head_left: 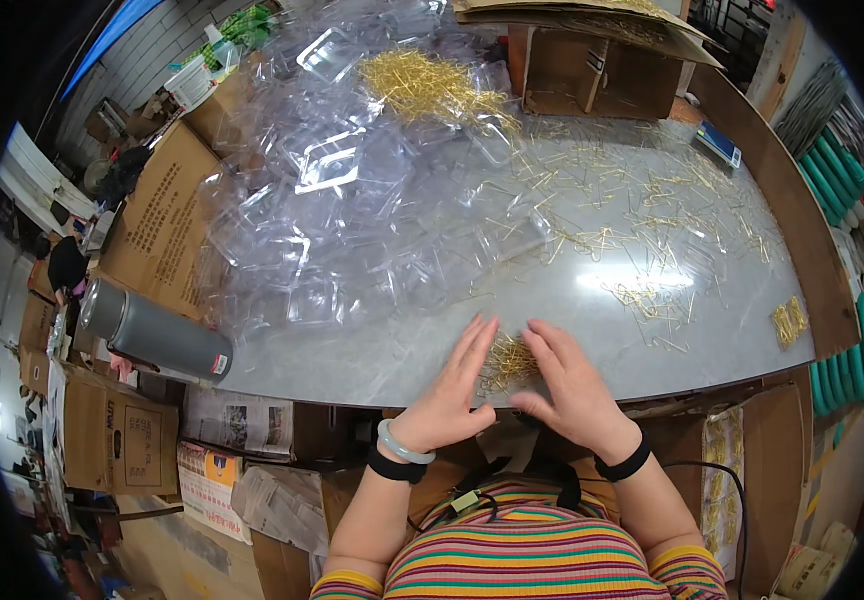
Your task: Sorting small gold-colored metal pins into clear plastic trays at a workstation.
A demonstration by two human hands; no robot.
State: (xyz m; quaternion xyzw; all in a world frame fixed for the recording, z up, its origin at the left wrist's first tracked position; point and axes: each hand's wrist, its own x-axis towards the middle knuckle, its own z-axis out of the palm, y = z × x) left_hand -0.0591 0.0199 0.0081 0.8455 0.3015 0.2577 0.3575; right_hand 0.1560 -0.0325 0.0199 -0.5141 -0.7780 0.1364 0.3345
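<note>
A small bunch of gold wire hooks [508, 363] lies at the table's near edge, between my two hands. My left hand [449, 392] stands along its left side with the fingers stretched out and the thumb pointing inward. On the other side is my right hand [574, 388], fingers likewise straight and the thumb apart. Both palms face the bunch; how firmly they touch it cannot be made out. Loose gold hooks [642, 300] lie scattered over the grey tabletop [372, 365] ahead and to the right. A compact bundle of hooks [789, 322] rests near the right edge.
Clear plastic boxes [337, 230] form a large heap at the left, with a gold hook pile [427, 85] on top. A grey bottle [157, 332] lies at the left edge. Cardboard dividers [602, 72] stand at the back; a brown rim [802, 200] borders the right side.
</note>
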